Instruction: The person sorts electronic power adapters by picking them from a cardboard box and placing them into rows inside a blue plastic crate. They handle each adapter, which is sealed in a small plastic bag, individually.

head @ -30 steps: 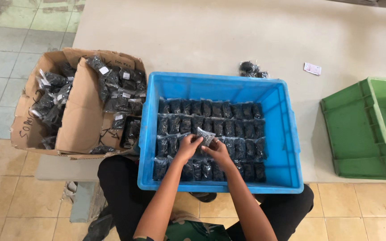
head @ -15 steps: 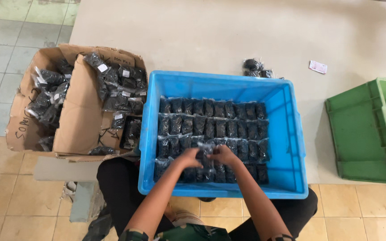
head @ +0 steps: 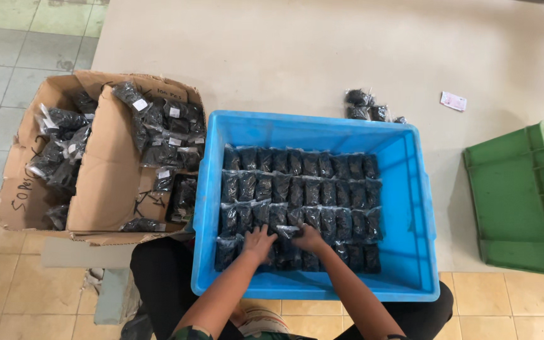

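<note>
A blue plastic crate [head: 410, 208] sits at the table's near edge, filled with neat rows of small clear bags of black parts [head: 303, 189]. Both my hands are down in its near row. My left hand [head: 259, 241] presses flat on the bags at the near left, fingers spread. My right hand [head: 306, 238] lies beside it, fingers curled on one small bag [head: 286, 232] set among the row.
An open cardboard box [head: 105, 170] with several loose bags of black parts stands left of the crate. A green crate [head: 524, 201] is at the right. A few bags [head: 366, 106] and a small paper slip [head: 453, 101] lie on the table behind.
A second ago my hands held a bag up over the middle rows. They have come down and toward me into the near row, pressing the bag in place.
</note>
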